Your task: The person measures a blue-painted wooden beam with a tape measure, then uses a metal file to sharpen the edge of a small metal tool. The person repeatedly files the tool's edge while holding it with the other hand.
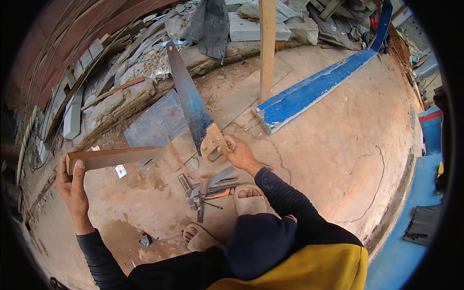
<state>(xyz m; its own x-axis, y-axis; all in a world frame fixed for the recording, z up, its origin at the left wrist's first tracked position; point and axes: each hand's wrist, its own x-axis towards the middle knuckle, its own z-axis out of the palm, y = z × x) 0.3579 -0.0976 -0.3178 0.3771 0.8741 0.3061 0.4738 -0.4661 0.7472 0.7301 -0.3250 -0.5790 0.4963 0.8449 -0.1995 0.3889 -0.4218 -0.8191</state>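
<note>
In my right hand [240, 153] is a handsaw [191, 99], gripped by its wooden handle, its blade pointing up and away from me. My left hand [73, 186] grips the left end of a wooden board [113, 157], thumb on the near face and fingers behind. The board's other end reaches toward the saw handle, apart from it. On the ground between the board and my feet lies a cluster of tools: a wooden-handled hammer [203, 191], another hammer-like tool [186, 186], an orange-handled tool [218, 194] and several others.
A long blue plank [319, 87] lies at the far right, beside an upright wooden post [267, 48]. A bluish sheet [159, 118] lies by the rubble ledge [121, 108]. A small dark round object [146, 239] sits lower left. My sandals [249, 203] are near the tools.
</note>
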